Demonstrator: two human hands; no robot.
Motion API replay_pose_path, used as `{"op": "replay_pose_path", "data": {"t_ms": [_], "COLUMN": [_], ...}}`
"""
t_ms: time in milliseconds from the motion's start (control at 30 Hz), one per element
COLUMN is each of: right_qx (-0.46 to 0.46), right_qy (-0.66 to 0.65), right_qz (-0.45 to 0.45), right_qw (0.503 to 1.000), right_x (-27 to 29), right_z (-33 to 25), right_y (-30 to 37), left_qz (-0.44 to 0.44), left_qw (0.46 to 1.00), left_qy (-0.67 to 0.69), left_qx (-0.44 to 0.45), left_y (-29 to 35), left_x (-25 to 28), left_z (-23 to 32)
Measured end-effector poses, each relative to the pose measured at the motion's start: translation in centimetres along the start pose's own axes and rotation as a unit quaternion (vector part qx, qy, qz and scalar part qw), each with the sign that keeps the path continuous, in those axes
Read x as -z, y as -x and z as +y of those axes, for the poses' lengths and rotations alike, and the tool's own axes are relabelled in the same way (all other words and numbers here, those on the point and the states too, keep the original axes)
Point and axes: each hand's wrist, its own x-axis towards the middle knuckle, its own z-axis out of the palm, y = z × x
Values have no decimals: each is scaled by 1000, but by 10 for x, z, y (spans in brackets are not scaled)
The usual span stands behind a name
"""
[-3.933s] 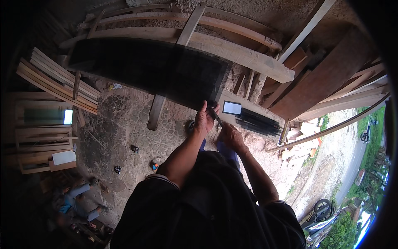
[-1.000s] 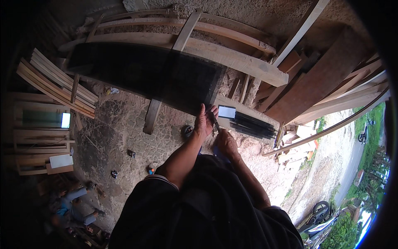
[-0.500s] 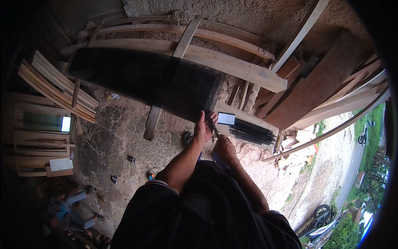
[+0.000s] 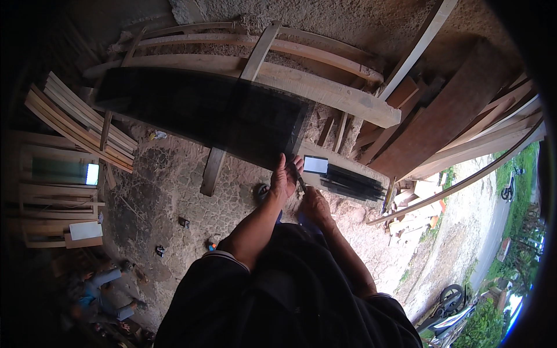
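My left hand [image 4: 283,180] is turned palm up with its thumb apart from the fingers, close to the near right corner of a large dark glass-like panel [image 4: 197,110]. A slim dark tool with a lighter shaft [image 4: 301,182] reaches from my right hand [image 4: 315,204] to the left palm; its exact kind is too small to make out. My right hand is closed round the tool's near end. Its upper end lies against the left hand's fingers, which do not wrap round it. The panel rests across wooden bars [image 4: 213,171].
A white rectangle [image 4: 316,165] and several dark narrow strips [image 4: 354,184] lie on a board to the right. Timber beams [image 4: 331,95] run behind the panel. Planks lean at the right [image 4: 441,110]. Another person [image 4: 104,293] is at the lower left. A motorbike [image 4: 449,307] stands lower right.
Almost nothing differs. Both hands and the tool stay in nearly the same place; the view has shifted very slightly.
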Motion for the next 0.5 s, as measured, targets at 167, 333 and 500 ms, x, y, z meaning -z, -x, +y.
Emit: {"op": "replay_pose_path", "data": {"t_ms": [167,333,500], "right_qx": [4,19,21], "right_qy": [-16,-33,-26], "right_qz": [-22,-29,3], "right_qw": [1000,999,999], "right_x": [-5,-1,6], "right_z": [7,9,3], "right_y": [-3,-3,-2], "left_qz": [-9,-3,-3], "left_qw": [1000,1000,1000], "left_qy": [2,1,9], "left_qx": [3,9,4], "left_y": [-2,1,0], "left_x": [2,0,0], "left_z": [0,0,0]}}
